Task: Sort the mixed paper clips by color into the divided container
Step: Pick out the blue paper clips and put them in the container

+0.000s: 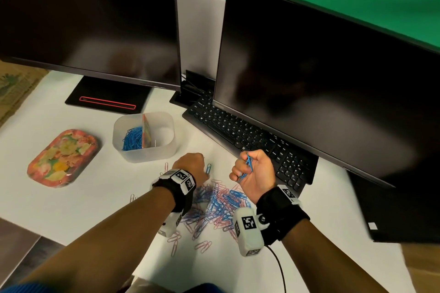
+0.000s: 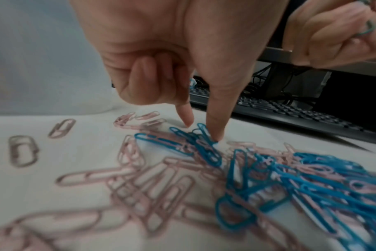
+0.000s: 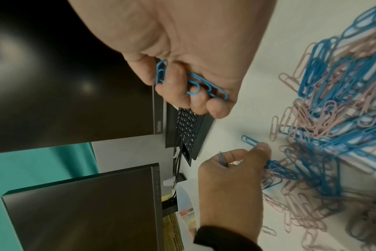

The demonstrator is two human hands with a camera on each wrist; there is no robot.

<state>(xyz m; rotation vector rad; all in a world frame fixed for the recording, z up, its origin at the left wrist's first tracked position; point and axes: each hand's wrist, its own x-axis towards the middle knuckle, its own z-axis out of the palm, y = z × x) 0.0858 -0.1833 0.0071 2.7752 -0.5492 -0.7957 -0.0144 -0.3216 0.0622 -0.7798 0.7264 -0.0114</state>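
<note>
A: Which blue wire paper clip [image 2: 206, 146] is the next one, and how does it lie?

B: The one under the left hand [image 1: 190, 164], at the far edge of the loose heap of blue and pink paper clips [image 1: 214, 204]. The thumb tip presses on it and the forefinger points down just beside it; the other fingers are curled in. In the left wrist view its long axis runs away from the hand, toward the black keyboard [image 1: 245, 135].

A: And the other hand?

B: The right hand [image 1: 252, 173] is lifted off the white table [image 1: 95, 209], to the right of the heap, fingers curled round a small bunch of blue paper clips [image 3: 191, 81]. It is already full, so the left hand is nearer and better placed for the pick.

A: Where do they go?

B: The translucent white plastic divided container [image 1: 145, 137] stands beyond the heap, to its far left. Its left compartment holds a mass of sorted blue clips [image 1: 132, 138]; the right compartment looks nearly empty, perhaps with one thin thing inside, too small to tell. A coloured divider [image 1: 147, 134] stands between them.

A: So the pink ones?

B: Still in the heap, with a few strays around it. My judgement: blue is partly done, pink not yet begun.
</note>
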